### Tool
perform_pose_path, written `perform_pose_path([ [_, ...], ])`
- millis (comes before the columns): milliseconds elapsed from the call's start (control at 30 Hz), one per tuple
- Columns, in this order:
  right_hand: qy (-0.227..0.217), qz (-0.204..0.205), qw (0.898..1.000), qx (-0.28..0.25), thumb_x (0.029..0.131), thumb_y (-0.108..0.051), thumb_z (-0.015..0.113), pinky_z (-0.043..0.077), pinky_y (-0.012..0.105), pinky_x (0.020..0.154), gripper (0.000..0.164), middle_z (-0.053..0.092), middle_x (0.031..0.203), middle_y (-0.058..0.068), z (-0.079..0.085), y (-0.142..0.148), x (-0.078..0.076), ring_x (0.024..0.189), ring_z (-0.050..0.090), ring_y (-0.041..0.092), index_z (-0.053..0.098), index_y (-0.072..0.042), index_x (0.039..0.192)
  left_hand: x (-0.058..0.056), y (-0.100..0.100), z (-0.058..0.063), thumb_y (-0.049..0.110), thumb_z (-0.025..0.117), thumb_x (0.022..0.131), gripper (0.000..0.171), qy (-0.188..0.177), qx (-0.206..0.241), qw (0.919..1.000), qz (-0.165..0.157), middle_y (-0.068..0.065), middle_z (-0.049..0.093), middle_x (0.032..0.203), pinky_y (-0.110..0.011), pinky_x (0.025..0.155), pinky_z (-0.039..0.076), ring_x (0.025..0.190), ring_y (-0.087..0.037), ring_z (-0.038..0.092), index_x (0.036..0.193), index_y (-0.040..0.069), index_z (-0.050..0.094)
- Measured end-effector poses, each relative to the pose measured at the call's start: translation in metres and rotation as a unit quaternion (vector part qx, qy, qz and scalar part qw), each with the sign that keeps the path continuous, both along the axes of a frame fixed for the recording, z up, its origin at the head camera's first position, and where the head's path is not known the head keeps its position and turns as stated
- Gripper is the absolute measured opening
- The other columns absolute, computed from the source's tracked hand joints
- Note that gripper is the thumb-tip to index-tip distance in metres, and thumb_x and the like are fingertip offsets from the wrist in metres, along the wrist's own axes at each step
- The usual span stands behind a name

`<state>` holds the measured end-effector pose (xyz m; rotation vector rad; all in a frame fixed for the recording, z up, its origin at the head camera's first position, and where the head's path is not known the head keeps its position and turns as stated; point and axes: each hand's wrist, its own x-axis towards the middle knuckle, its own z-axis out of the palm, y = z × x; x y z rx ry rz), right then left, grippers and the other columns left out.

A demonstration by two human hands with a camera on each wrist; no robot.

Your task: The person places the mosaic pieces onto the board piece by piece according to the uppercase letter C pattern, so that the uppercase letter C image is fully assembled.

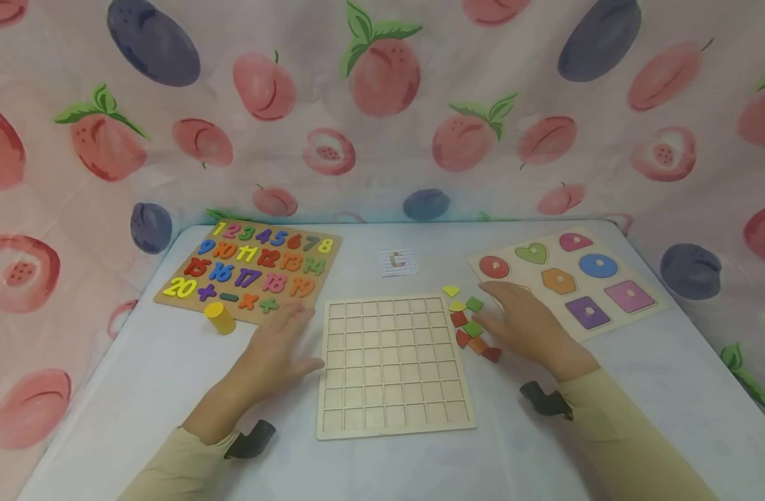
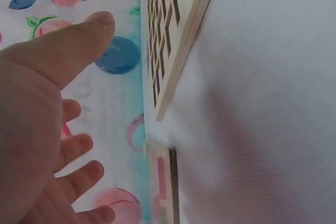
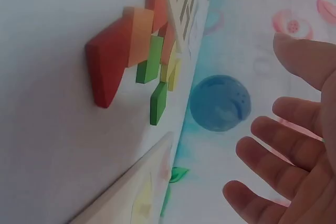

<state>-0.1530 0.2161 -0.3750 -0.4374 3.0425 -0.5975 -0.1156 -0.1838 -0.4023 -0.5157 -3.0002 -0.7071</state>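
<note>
Grip empty and unclenched, both sides: my left hand (image 1: 263, 365) left of the pale wooden grid board (image 1: 382, 358), my right hand (image 1: 533, 330) beside small flat red, orange, yellow and green tiles (image 1: 473, 329) right of it, probably best pinched singly.

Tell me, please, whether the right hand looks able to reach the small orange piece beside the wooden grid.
Probably yes: the right hand is open and empty close by, and nothing appears to cover the orange piece.

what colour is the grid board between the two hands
The grid board is a pale, light-wood beige all over; the head view shows it best.
</note>
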Motion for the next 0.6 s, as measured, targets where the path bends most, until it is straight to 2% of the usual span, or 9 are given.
perform_pose_path([
  [167, -0.018, 0.004, 1.0, -0.005, 0.096, -0.029, 0.066, 0.038, 0.059, 0.108, 0.057, 0.054, 0.141, 0.022, -0.005, -0.004, -0.015, 0.132, 0.047, 0.042, 0.05, 0.0, 0.143, 0.0, 0.0, -0.003, 0.027, 0.087, 0.079, 0.08, 0.008, 0.008, 0.9999, -0.009, -0.018, 0.045, 0.151, -0.06, 0.116, 0.025, 0.142, -0.041, 0.033, 0.146, 0.002, 0.049],
  [400, -0.049, 0.002, 0.999, -0.008, 0.099, -0.031, 0.062, 0.04, 0.056, 0.108, 0.054, 0.055, 0.141, 0.018, -0.015, -0.007, -0.038, 0.132, 0.048, 0.039, 0.051, -0.003, 0.143, -0.002, 0.001, -0.005, 0.022, 0.085, 0.082, 0.076, -0.063, 0.041, 0.9971, 0.01, -0.015, 0.047, 0.15, -0.056, 0.111, 0.036, 0.14, -0.038, 0.039, 0.146, 0.005, 0.05],
  [600, -0.075, 0.003, 0.997, -0.025, 0.101, -0.031, 0.058, 0.039, 0.055, 0.109, 0.051, 0.054, 0.143, 0.016, -0.019, -0.013, -0.048, 0.134, 0.046, 0.037, 0.051, -0.004, 0.143, -0.003, 0.001, -0.009, 0.024, 0.085, 0.082, 0.076, -0.095, 0.052, 0.9941, 0.008, -0.013, 0.047, 0.151, -0.057, 0.112, 0.033, 0.14, -0.037, 0.038, 0.147, 0.007, 0.049],
])
